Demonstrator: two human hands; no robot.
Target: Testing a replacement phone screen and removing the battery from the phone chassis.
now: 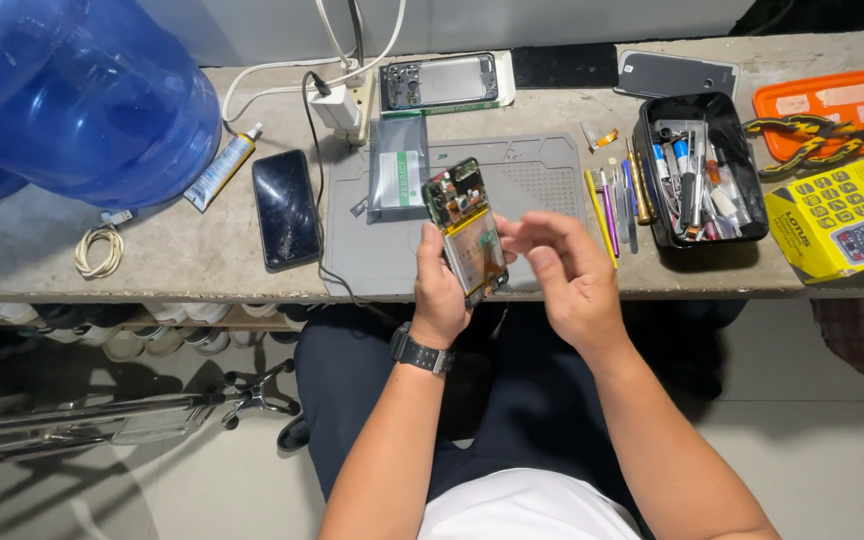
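My left hand (439, 290) grips an opened phone (466, 228) with its back cover off, so the circuit board and yellowish battery area show. It is held upright over the front edge of the grey work mat (542, 180). My right hand (564, 268) hovers just right of the phone, fingers loosely curled and apart, with nothing visible in them. A black watch sits on my left wrist.
On the bench lie a dark phone (286, 208), a glue tube (220, 168), a grey pouch (398, 178), a phone frame (440, 80), a black tray of tools (697, 165), loose tools (614, 200), an orange tray (832, 105), a yellow box (842, 215). A blue water jug (72, 95) stands left.
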